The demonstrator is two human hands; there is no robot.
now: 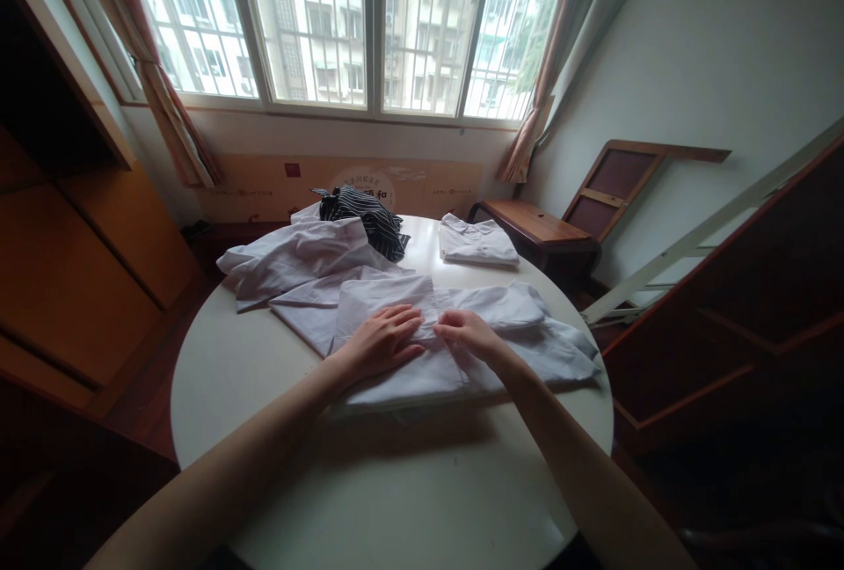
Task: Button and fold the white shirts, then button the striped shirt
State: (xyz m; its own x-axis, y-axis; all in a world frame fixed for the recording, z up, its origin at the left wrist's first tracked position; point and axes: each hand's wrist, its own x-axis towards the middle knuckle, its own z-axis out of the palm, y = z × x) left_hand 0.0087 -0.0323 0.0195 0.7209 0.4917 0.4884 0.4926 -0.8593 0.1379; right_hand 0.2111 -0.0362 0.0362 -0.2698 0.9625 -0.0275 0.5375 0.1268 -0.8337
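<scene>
A white shirt lies partly folded on a round white table. My left hand rests flat on the shirt's left half, fingers stretched out together. My right hand is just beside it, fingertips curled and pinching the shirt's fabric near the middle fold. The two hands almost touch. The shirt's right side spreads loose toward the table's right edge.
Behind lie a crumpled white shirt, a dark striped garment and a folded white shirt. A wooden bench stands right of the table, a wooden cabinet left, a window ahead.
</scene>
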